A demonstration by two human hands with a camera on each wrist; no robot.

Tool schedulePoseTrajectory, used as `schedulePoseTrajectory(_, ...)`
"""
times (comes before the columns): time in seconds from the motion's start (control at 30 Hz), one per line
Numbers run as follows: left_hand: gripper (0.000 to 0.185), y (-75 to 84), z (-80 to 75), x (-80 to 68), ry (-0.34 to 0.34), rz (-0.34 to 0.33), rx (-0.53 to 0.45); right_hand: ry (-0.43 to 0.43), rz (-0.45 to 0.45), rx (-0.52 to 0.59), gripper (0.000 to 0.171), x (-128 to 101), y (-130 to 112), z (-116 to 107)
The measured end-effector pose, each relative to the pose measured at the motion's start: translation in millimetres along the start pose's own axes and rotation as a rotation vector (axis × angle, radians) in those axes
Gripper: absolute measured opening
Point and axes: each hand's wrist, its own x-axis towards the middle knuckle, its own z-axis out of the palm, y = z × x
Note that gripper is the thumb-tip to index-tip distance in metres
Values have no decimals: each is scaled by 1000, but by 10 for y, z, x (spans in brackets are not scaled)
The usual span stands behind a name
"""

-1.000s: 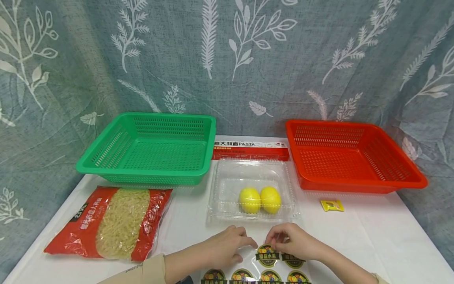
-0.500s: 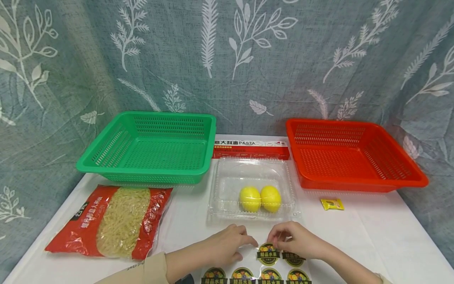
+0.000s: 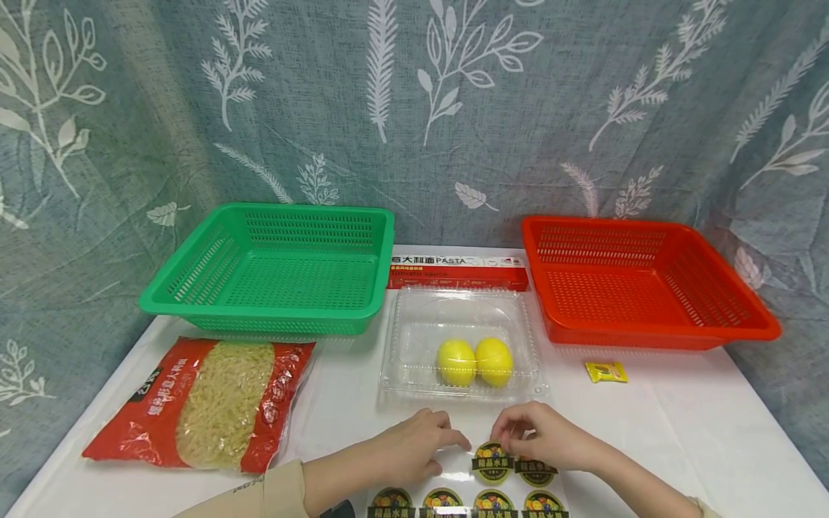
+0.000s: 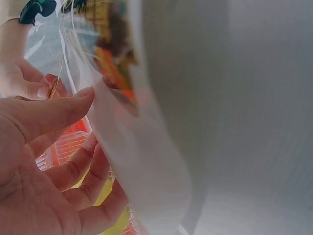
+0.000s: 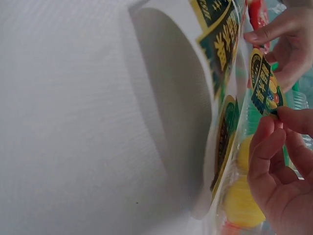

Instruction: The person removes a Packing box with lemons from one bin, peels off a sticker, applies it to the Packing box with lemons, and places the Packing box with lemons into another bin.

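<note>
My right hand (image 3: 540, 435) pinches a round black-and-gold fruit sticker (image 3: 492, 462) by its edge, between thumb and fingertips. In the right wrist view the sticker (image 5: 264, 83) stands apart from the sheet face, tilted up. Below lies a clear-backed sticker sheet (image 3: 430, 471) with several matching labels, its surface curving up off the table. My left hand (image 3: 414, 446) holds the sheet at its far edge; the left wrist view has the thumb over that edge and the other fingers behind. Just beyond both hands sits a clear plastic clamshell box (image 3: 421, 338) with two yellow lemons (image 3: 457, 362) inside.
At the back stand a green basket (image 3: 259, 316) on the left and a red basket (image 3: 660, 334) on the right, a red pasta box (image 3: 456, 274) between them. A red pasta bag (image 3: 223, 406) lies at the left, a small yellow packet (image 3: 606, 372) at the right.
My right hand has shifted slightly to the right with the pinched sticker, which has moved closer to the label beside it. My left hand stays almost still.
</note>
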Motion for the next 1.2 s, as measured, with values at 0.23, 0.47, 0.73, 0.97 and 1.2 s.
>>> schedulePoseTrajectory(0.23,41,8,-7,-7,-4,-6,-9,-9,-10,10,11,-15,-2,0)
schedulePoseTrajectory(0.47,43,39,-52,-23,-6,-24,-13,-8,-35,16,9,-9,-7,4)
schedulePoseTrajectory(0.73,43,29,-116,-27,11,4,-12,-3,-26,19,9,-20,-58,-20)
schedulePoseTrajectory(0.97,38,-8,-142,-33,45,56,-72,-1,-39,30,10,-30,-100,-40)
schedulePoseTrajectory(1.2,30,-2,-182,-30,46,46,-201,11,-63,19,13,-27,-111,-60)
